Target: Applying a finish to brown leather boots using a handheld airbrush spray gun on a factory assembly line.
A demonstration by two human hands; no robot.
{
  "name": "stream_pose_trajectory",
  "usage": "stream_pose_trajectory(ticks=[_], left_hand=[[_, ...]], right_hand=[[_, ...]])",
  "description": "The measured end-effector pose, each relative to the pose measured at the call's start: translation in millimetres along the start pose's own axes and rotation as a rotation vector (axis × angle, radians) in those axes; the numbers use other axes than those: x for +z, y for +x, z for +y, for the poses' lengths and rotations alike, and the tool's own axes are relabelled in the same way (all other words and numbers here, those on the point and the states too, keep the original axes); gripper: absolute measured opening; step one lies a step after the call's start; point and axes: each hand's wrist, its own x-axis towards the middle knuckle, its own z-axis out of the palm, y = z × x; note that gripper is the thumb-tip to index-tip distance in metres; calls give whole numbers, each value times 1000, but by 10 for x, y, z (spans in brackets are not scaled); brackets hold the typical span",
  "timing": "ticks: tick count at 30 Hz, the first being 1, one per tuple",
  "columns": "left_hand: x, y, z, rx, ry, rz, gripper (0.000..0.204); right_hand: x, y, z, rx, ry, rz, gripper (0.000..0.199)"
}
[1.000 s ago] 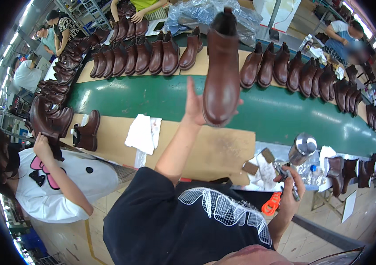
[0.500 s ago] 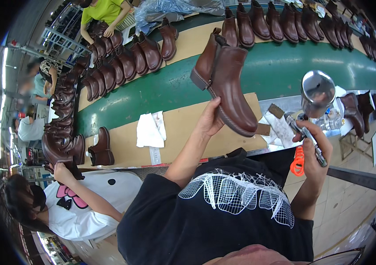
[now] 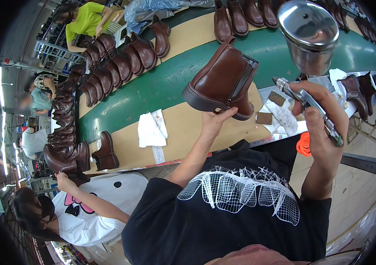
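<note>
My left hand [image 3: 216, 121] grips a brown ankle boot [image 3: 219, 77] by its sole and holds it up over the bench. The boot's zip side shows, with its toe pointing away to the left or right hard to read at this tilt. In my right hand [image 3: 322, 110] is a metal spray gun [image 3: 305, 98], its shiny round cup [image 3: 309, 37] on top. The gun's nozzle points left toward the boot, a short gap apart from it. An orange coiled hose [image 3: 303, 144] hangs below my right hand.
Rows of brown boots [image 3: 141, 53] line the green bench [image 3: 179, 70]. White cloths [image 3: 152, 128] and brown sanding blocks [image 3: 264, 118] lie on the cardboard. A co-worker in white [image 3: 95, 203] handles a boot at my left; another person in yellow-green [image 3: 86, 22] stands across.
The boot has been turned in my left hand, so its zip side now shows. My right hand has lifted the spray gun higher and nearer the camera.
</note>
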Motion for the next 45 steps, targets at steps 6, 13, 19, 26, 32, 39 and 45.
stream_pose_trajectory(ticks=[6,13,19,26,32,39,45], left_hand=[[23,-25,14,-2,52,24,49],[32,-18,68,15,41,32,51],[18,3,67,0,40,5,58],[36,17,79,-22,33,11,63],[45,22,89,-21,61,8,61],[-11,27,128,-205,-14,113,50],[-60,33,164,-259,-110,58,51]], right_hand=[[25,-10,10,75,37,-26,29],[2,-103,66,75,42,-18,30],[19,-180,73,50,-16,-34,28],[84,-268,63,66,-42,-97,27],[165,-345,108,11,-93,-101,26],[252,-384,97,131,29,-156,28],[168,-350,75,54,-65,-99,25]])
